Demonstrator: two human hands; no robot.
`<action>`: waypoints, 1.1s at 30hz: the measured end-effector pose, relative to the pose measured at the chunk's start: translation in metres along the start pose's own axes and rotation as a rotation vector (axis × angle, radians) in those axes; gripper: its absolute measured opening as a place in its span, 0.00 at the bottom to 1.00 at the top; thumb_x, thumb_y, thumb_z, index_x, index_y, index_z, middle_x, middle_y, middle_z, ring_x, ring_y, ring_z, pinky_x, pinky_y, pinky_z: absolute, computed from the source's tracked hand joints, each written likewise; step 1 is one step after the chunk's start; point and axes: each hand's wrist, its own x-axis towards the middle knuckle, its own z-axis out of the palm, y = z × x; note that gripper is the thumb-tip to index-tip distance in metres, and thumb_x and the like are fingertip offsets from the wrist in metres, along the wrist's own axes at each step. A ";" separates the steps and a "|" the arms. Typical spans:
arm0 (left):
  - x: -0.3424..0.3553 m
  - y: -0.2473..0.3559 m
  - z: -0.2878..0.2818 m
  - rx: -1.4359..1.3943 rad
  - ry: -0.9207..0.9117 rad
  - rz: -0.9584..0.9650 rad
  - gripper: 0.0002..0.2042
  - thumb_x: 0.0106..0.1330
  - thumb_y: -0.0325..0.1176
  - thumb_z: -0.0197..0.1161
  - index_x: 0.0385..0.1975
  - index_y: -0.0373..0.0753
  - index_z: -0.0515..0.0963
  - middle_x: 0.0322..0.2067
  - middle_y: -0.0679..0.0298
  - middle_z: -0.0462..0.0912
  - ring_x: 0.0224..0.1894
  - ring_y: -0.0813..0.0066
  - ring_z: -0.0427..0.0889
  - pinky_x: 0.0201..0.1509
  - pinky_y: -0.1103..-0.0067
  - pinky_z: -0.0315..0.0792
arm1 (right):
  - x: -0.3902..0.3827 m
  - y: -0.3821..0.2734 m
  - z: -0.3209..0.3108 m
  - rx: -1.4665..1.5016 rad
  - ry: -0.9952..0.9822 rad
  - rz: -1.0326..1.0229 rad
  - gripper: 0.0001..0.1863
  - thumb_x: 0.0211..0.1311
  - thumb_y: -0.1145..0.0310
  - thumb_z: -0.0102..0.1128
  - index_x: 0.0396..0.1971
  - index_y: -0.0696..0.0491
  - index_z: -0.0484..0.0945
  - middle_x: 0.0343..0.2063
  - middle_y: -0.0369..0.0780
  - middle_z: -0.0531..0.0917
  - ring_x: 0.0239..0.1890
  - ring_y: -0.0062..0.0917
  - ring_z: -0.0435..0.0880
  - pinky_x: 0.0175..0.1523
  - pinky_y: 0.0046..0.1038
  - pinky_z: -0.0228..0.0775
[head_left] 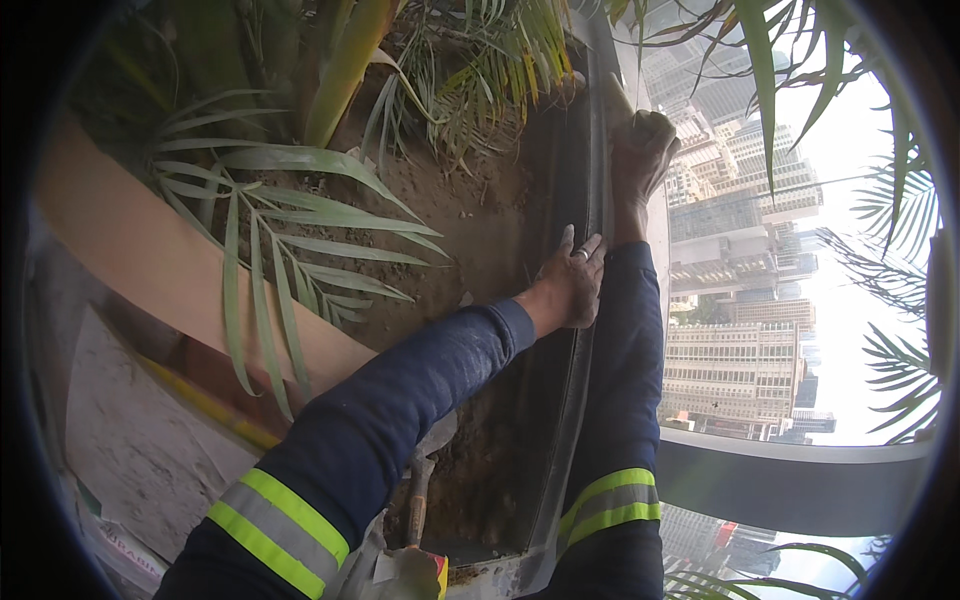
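from my remote seat i see tall buildings [735, 370] lying sideways at right, then a bed of soil [480, 220] edged by a long dark ledge [598, 170]. a palm leaf [290, 158] hangs over the soil at left. my left hand [572, 285] rests on the ledge, loosely open, holding nothing i can see. my right hand [640, 150] is curled farther up, beside the ledge; i cannot tell what it grips. a ring [582, 254] sits on a left finger

One bare left hand [572, 285], one bare right hand [642, 150], one pale narrow piece [619, 102]; two navy-blue fabric sleeves [400, 390], two lime-and-grey reflective bands [281, 532]; one silver-coloured ring [582, 254], one curved tan panel [190, 250], one brown-handled tool [418, 505].
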 end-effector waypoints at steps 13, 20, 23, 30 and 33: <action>0.011 0.001 0.013 -0.054 0.019 0.065 0.34 0.71 0.52 0.51 0.73 0.39 0.65 0.75 0.49 0.61 0.80 0.55 0.50 0.78 0.42 0.45 | 0.013 0.010 0.019 -0.027 0.037 -0.149 0.23 0.61 0.59 0.72 0.51 0.51 0.73 0.45 0.51 0.78 0.50 0.48 0.78 0.53 0.46 0.72; 0.000 -0.007 -0.007 -0.059 0.033 0.088 0.34 0.69 0.54 0.55 0.71 0.40 0.67 0.72 0.51 0.66 0.77 0.48 0.58 0.76 0.38 0.48 | 0.017 0.020 0.038 0.017 0.092 -0.029 0.25 0.58 0.58 0.71 0.50 0.51 0.70 0.47 0.46 0.80 0.53 0.48 0.76 0.52 0.49 0.75; 0.002 -0.004 -0.011 -0.015 -0.034 0.133 0.35 0.69 0.55 0.54 0.71 0.40 0.67 0.73 0.51 0.66 0.77 0.47 0.59 0.76 0.38 0.48 | 0.019 0.037 0.039 0.067 0.091 -0.052 0.24 0.58 0.59 0.70 0.50 0.51 0.70 0.47 0.45 0.80 0.54 0.48 0.75 0.53 0.49 0.75; 0.002 -0.007 0.007 -0.039 0.118 0.105 0.38 0.69 0.57 0.53 0.72 0.36 0.63 0.73 0.47 0.64 0.78 0.46 0.56 0.75 0.37 0.49 | 0.016 0.016 0.024 0.090 0.002 0.106 0.25 0.59 0.58 0.68 0.53 0.49 0.71 0.48 0.44 0.78 0.54 0.48 0.75 0.52 0.49 0.76; 0.005 -0.004 0.007 -0.096 0.122 0.107 0.39 0.69 0.58 0.53 0.72 0.34 0.63 0.74 0.46 0.62 0.78 0.46 0.55 0.76 0.38 0.48 | 0.019 0.005 0.011 0.042 -0.039 0.124 0.23 0.60 0.59 0.67 0.54 0.47 0.72 0.49 0.47 0.76 0.52 0.49 0.77 0.52 0.51 0.76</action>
